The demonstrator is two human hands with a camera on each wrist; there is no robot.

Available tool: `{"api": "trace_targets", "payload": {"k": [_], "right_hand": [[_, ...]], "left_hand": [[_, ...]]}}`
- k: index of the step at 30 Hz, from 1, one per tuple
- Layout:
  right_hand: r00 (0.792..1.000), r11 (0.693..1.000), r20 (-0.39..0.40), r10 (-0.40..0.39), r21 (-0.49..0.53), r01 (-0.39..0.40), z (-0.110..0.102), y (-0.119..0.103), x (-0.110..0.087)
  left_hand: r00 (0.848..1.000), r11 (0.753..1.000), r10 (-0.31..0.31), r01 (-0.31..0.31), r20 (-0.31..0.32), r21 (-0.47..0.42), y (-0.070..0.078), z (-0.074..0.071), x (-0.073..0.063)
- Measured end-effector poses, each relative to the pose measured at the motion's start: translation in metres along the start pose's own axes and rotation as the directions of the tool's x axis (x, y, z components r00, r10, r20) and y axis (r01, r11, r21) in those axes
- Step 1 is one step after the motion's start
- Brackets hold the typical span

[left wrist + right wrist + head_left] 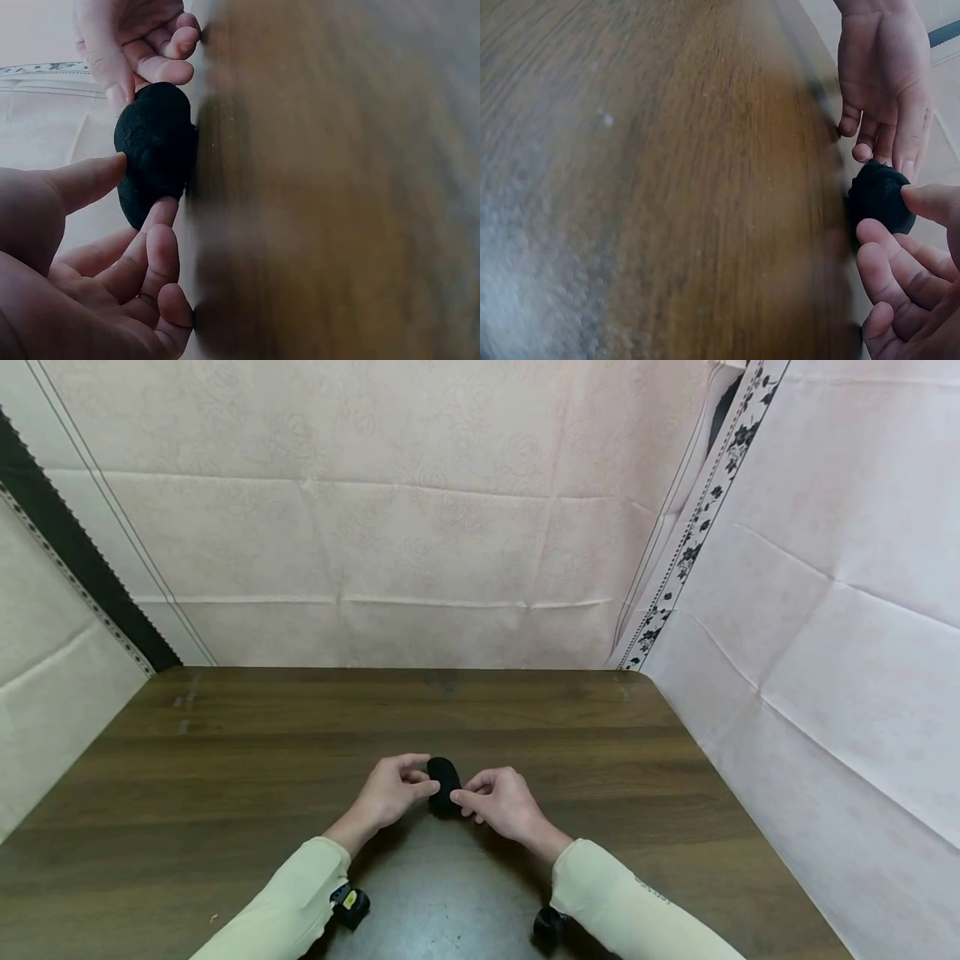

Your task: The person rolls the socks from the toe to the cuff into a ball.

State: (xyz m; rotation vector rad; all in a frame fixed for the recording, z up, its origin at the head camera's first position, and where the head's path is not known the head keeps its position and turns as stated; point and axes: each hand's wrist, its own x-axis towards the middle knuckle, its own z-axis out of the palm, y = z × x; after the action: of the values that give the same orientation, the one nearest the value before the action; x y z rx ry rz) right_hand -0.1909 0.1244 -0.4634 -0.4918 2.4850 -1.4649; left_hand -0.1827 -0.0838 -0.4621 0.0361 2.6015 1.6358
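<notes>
A small black bundle of soft cloth [442,775], rounded and longer than wide, stands on the table between both hands. My left hand [392,791] pinches its left side, thumb on the near face and fingers reaching behind. On the right, thumb and fingers of my right hand [502,802] pinch its lower edge. Seen from the left wrist, the cloth bundle [156,142] has a plump, folded shape, with the left thumb against its side. The right wrist view shows a wrinkled edge on the bundle [880,196]; the fingers partly hide it.
The brown wood-grain table [300,727] reaches back to a pale patterned cloth [420,543] hung behind it. More cloth [840,610] hangs along the right side, with a black floral border. Dark cameras [351,906] sit on both wrists over pale green sleeves [288,902].
</notes>
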Motion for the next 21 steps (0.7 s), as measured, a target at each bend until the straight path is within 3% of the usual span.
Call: {"api": "trace_targets", "payload": {"k": [21], "right_hand": [[1.0, 1.0, -0.016, 0.009, -0.008, -0.01, -0.0068, 0.0041, -0.0015]], "left_hand": [[1.0, 0.999, 0.002, -0.002, 0.011, 0.042, -0.0038, -0.0074, -0.0008]]}}
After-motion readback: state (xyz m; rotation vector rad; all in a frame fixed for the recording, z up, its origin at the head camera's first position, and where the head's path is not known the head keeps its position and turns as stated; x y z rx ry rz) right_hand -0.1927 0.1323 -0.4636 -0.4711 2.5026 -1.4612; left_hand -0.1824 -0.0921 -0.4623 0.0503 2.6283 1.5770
